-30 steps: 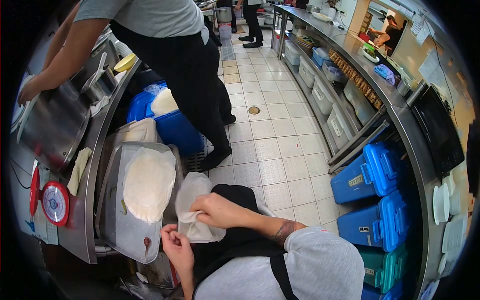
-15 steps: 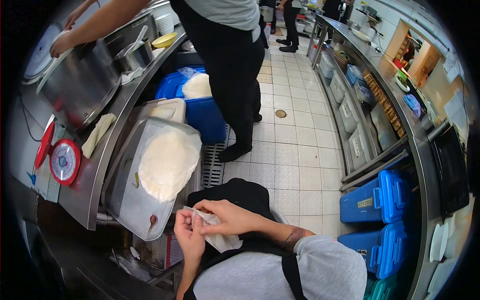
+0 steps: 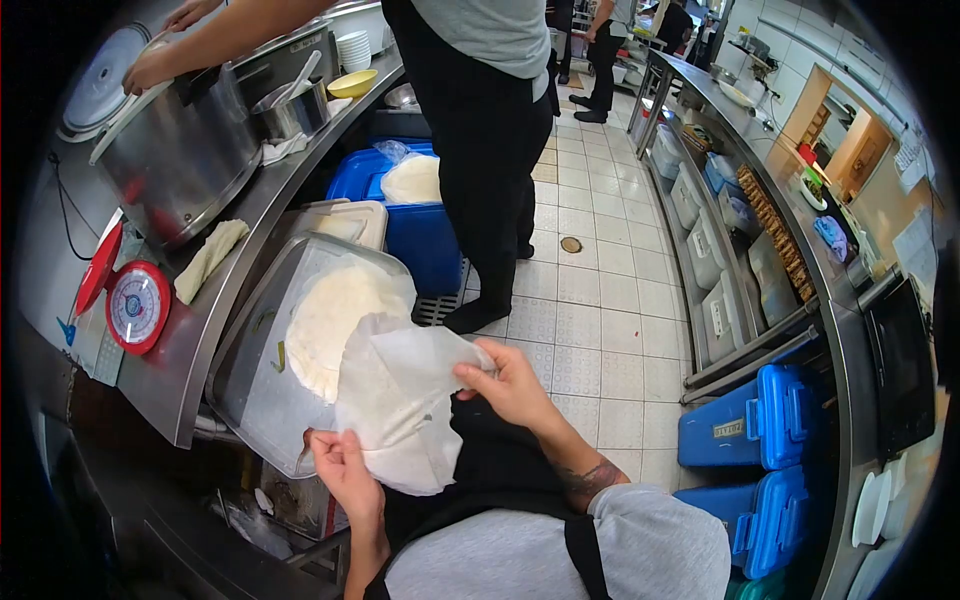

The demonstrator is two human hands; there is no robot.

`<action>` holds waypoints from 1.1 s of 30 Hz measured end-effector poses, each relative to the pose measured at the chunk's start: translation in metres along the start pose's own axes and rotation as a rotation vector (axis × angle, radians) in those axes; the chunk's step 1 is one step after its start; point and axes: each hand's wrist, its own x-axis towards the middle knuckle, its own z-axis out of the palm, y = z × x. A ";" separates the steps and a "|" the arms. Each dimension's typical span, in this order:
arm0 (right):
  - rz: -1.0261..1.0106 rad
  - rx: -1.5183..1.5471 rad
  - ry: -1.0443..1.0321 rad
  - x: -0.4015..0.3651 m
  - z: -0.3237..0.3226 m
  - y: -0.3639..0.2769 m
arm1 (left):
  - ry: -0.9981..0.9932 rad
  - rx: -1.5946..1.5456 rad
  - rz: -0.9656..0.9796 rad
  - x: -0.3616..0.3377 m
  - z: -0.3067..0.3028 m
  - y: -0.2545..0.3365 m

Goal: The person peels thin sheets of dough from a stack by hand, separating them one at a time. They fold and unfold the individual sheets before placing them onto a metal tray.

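Observation:
My left hand pinches the lower left edge of a thin white wrapper sheet, roughly round and slightly translucent. On its upper right edge my right hand has a closed grip. Spread between both hands, the sheet shows creases and hangs above my lap and the near corner of a metal tray. A pile of similar white round sheets lies on that tray, partly covered by the held sheet. Beside the pile is a small green scrap.
A co-worker in a black apron stands ahead, hands at a large steel pot. A red scale and a folded cloth rest on the left counter. Blue lidded bins stand at right.
The sheet was bunched between my hands and now is spread open. My hands have moved apart, the right one up and rightward, the left one slightly down and leftward.

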 end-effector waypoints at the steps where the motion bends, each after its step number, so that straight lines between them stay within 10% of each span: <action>1: -0.061 0.046 -0.051 -0.001 0.006 0.002 | -0.071 0.080 -0.024 -0.001 0.000 -0.002; 6: -0.003 -0.037 -0.241 -0.013 0.025 0.010 | -0.280 -0.413 -0.514 -0.007 0.018 0.001; 13: 0.143 0.269 -0.330 -0.021 0.042 0.014 | -0.210 -0.183 -0.409 0.003 0.025 0.012; 16: 0.080 -0.062 -0.330 -0.019 0.042 0.011 | -0.247 -0.103 -0.333 0.003 0.019 0.005; 22: 0.238 0.054 -0.102 -0.015 0.033 0.019 | -0.055 0.036 -0.007 -0.003 0.012 0.013; 26: 0.109 0.062 0.104 0.000 0.010 0.021 | 0.012 -0.165 -0.141 0.003 -0.010 0.001; 33: 0.019 0.052 -0.126 -0.005 0.023 0.011 | -0.361 0.203 -0.188 -0.005 -0.001 0.004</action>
